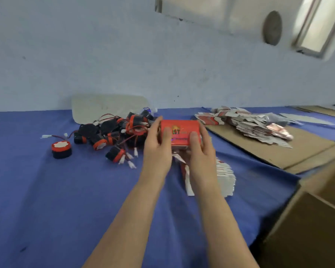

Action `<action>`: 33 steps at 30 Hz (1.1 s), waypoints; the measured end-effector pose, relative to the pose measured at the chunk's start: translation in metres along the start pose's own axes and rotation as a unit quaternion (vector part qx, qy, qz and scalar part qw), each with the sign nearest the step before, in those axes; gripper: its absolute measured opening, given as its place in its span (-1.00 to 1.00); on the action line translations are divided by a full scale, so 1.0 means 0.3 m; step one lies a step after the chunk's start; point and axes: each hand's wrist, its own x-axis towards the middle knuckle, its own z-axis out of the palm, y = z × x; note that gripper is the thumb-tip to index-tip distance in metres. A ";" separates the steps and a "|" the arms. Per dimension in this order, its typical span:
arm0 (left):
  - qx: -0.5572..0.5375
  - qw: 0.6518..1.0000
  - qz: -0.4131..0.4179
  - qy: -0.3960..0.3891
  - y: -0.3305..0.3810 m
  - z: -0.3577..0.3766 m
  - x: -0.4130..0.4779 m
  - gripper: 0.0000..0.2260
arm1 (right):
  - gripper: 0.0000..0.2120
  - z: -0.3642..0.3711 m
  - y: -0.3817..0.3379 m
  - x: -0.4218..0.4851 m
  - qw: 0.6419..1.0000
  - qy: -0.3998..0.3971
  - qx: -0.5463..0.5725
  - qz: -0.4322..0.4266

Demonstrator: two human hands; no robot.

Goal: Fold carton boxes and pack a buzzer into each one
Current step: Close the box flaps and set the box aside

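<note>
Both hands grip a red box (179, 130) just right of the frame's middle, held above the blue cloth (46, 190): the left hand (156, 146) curls its fingers round the box's left end with the thumb on the printed face, and the right hand (200, 149) does the same at the right end. The box looks folded into shape (its print is too blurred to read). Just left of the hands a heap of buzzers (122, 132), black with red rims and thin wires, lies on the cloth, and one lone buzzer (61, 149) stands apart further left. Under the right wrist lies a stack of flat cartons (225, 176). At the upper right a second pile of cartons (246, 122) rests on a cardboard sheet (302, 149). A white tray (104, 105) sits against the wall behind the heap, and a brown crate (307, 229) fills the lower right corner
</note>
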 end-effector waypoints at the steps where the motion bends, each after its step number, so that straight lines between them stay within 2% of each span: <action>1: -0.020 0.998 0.005 -0.052 0.040 0.116 -0.013 -0.66 | -0.72 -0.093 -0.094 0.021 0.998 0.041 -0.015 -0.040; 3: -0.040 0.986 0.009 -0.159 0.113 0.362 -0.070 -0.64 | -0.72 -0.294 -0.274 0.035 0.983 0.133 -0.067 -0.106; 5: -0.026 0.964 0.007 -0.264 0.166 0.592 -0.164 -0.61 | -0.73 -0.485 -0.424 0.003 0.952 0.236 -0.136 -0.139; 7: 0.009 0.928 -0.013 -0.372 0.186 0.786 -0.291 -0.57 | -0.70 -0.666 -0.533 -0.060 0.894 0.344 -0.249 -0.143; 9: 0.046 0.887 -0.061 -0.455 0.180 0.904 -0.420 -0.56 | -0.64 -0.805 -0.598 -0.132 0.827 0.418 -0.364 -0.096; 11: 0.061 0.861 -0.124 -0.490 0.158 0.948 -0.507 -0.48 | -0.59 -0.881 -0.617 -0.189 0.778 0.466 -0.420 -0.035; 13: 0.038 0.866 -0.149 -0.476 0.140 0.945 -0.526 -0.49 | -0.59 -0.884 -0.601 -0.207 0.755 0.478 -0.446 -0.052; 15: -0.004 0.907 -0.126 -0.402 0.135 0.912 -0.484 -0.58 | -0.61 -0.827 -0.566 -0.189 0.768 0.437 -0.448 -0.134; 18: -0.045 0.969 -0.071 -0.231 0.110 0.805 -0.336 -0.73 | -0.71 -0.683 -0.480 -0.121 0.856 0.322 -0.356 -0.193; 21: 0.030 0.994 -0.024 -0.107 0.020 0.625 -0.141 -0.76 | -0.66 -0.540 -0.347 -0.029 0.926 0.177 -0.302 -0.140; 23: 0.122 0.989 -0.047 -0.065 -0.065 0.485 -0.017 -0.73 | -0.70 -0.460 -0.239 0.040 0.941 0.105 -0.315 -0.067; 24: 0.168 0.982 -0.073 -0.050 -0.107 0.417 0.037 -0.70 | -0.73 -0.427 -0.185 0.076 0.931 0.078 -0.354 -0.029; 26: 0.267 0.953 -0.139 -0.031 -0.188 0.304 0.114 -0.64 | -0.74 -0.389 -0.084 0.152 0.882 0.027 -0.468 0.039; 28: 0.345 0.918 -0.194 -0.035 -0.256 0.230 0.152 -0.61 | -0.65 -0.370 -0.013 0.222 0.830 -0.001 -0.548 0.106; 31: 0.355 0.898 -0.252 -0.060 -0.337 0.193 0.161 -0.59 | -0.63 -0.358 0.052 0.300 0.771 -0.019 -0.608 0.191; 33: 0.353 0.895 -0.260 -0.085 -0.370 0.200 0.156 -0.61 | -0.69 -0.346 0.086 0.321 0.743 -0.039 -0.633 0.212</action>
